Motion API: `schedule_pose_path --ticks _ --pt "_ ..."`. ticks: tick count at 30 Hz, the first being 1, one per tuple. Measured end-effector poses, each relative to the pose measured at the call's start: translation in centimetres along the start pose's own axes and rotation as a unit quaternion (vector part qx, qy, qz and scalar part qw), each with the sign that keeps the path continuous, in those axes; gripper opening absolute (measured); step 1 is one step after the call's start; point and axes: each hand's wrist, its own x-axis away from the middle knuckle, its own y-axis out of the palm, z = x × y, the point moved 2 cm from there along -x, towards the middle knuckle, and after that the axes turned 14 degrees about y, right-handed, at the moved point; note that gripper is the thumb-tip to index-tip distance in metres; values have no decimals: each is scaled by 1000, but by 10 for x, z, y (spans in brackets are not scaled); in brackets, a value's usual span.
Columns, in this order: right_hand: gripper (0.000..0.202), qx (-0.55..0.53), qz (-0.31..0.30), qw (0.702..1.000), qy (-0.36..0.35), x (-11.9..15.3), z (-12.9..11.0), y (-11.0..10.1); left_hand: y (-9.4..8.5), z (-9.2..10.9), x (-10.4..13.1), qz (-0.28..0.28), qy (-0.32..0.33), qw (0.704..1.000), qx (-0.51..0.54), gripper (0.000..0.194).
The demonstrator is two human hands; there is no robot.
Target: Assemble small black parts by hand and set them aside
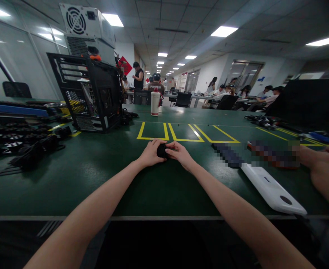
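Office lights (224, 31) shine over a green worktop (69, 186), a PC case (97, 89) at 11 o'clock, a cup (154, 104) at 12. Mid-scene, a person's left hand (151, 153) curls around a small black piece (161, 151); the right hand (181, 154) meets its 3 o'clock edge, how firmly one cannot tell. The piece looks light and stiff, perhaps slippery, best held by its sides. Fingers mask its rim and its underside is hidden; at 3 o'clock, pixelation obscures two slabs (228, 154) and the fingers of a co-worker's hand (314, 157)
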Motion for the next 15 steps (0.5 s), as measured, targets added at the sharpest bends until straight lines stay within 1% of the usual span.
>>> schedule_pose_path --ticks 3,7,9,12,15 --pt "29 -5 6 1000 -1 -2 1 0 0 0 0 1 0 1000 1 62" --pt "36 -13 -15 1000 17 -3 1 -1 0 -1 0 1 -10 1000 5 62" --pt "36 -7 -21 1000 9 -3 0 -2 0 -1 0 2 -11 1000 7 62" --pt "38 14 -15 1000 -11 -1 0 -3 0 0 0 2 -4 1000 5 61" --pt "33 18 -8 1000 -7 -1 1 -2 0 0 0 2 0 1000 3 62"
